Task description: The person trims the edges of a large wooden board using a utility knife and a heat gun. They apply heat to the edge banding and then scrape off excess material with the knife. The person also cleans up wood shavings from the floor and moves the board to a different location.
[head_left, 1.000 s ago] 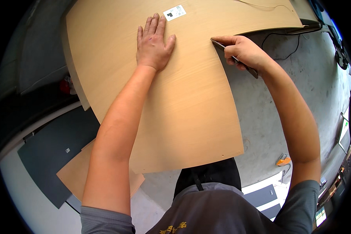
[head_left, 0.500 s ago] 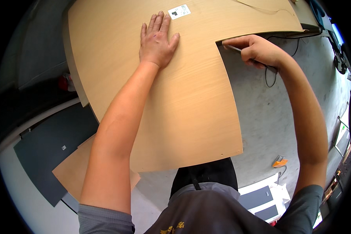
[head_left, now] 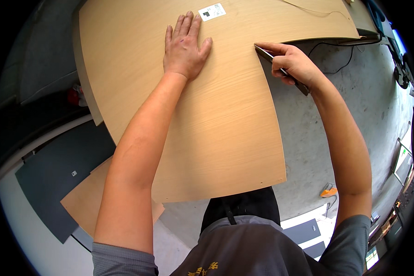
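My left hand (head_left: 185, 53) lies flat on a large wood-grain panel (head_left: 225, 124), fingers spread and pointing away from me. Beside its fingertips is a white label (head_left: 212, 12) with a dark square. At the panel's notch, on the right, my right hand (head_left: 293, 65) is closed around a long, flat, dark metal tool with a bright edge, which looks like a flat file (head_left: 264, 53). The far tip of this tool meets the notch's inner corner, and its other end sticks out below my palm. My right index finger stretches along it toward the corner.
Left of the panel lean a dark grey board (head_left: 64, 170) and a smaller brown board (head_left: 85, 195). A thin, pale strip (head_left: 313, 10) curls over the panel's far side. Black cable (head_left: 340, 71) runs across the concrete floor on the right, where an orange-and-white object (head_left: 328, 190) lies.
My right hand has drawn in to the left and turned the tool, so its flat side shows and its tip sits at the notch corner. My left hand has barely moved.
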Tool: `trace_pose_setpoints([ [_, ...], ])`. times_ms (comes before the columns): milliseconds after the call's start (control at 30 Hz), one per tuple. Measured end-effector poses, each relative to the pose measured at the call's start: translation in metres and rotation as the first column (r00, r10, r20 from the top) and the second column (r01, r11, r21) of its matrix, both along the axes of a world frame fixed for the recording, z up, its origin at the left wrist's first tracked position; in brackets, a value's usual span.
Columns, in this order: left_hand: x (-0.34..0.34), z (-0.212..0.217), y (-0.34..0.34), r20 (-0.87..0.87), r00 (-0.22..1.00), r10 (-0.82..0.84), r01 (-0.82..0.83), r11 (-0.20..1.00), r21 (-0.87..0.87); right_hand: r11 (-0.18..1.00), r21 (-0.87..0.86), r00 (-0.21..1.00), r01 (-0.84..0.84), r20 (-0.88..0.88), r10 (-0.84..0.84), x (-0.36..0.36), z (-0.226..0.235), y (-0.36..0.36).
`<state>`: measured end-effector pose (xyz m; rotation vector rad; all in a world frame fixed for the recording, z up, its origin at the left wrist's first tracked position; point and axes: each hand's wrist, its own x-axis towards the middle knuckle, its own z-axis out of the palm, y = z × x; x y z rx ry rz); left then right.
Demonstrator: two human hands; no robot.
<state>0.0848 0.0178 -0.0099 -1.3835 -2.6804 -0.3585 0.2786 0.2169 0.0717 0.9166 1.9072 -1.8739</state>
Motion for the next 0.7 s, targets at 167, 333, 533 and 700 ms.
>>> trace_pose_setpoints([
  [167, 0.001, -0.001, 0.002, 0.005, 1.000, 0.003, -0.003, 1.000, 0.024, 0.978, 0.091, 0.981, -0.186, 0.067, 0.181, -0.013, 0.013, 0.013],
  [333, -0.005, 0.001, -0.001, 0.002, 1.000, -0.015, 0.015, 1.000, 0.012, 0.726, 0.006, 0.681, -0.687, 0.352, 0.642, -0.036, 0.041, 0.033],
  [533, -0.007, 0.002, -0.006, 0.017, 1.000, -0.001, 0.000, 1.000, 0.023, 0.938, 0.062, 0.936, -0.342, 0.106, 0.335, -0.016, 0.029, 0.036],
  [700, -0.004, -0.001, -0.004, 0.033, 0.999, -0.018, 0.016, 0.999, 0.039, 0.973, 0.113, 0.980, -0.200, 0.040, 0.197, -0.017, 0.011, 0.008],
])
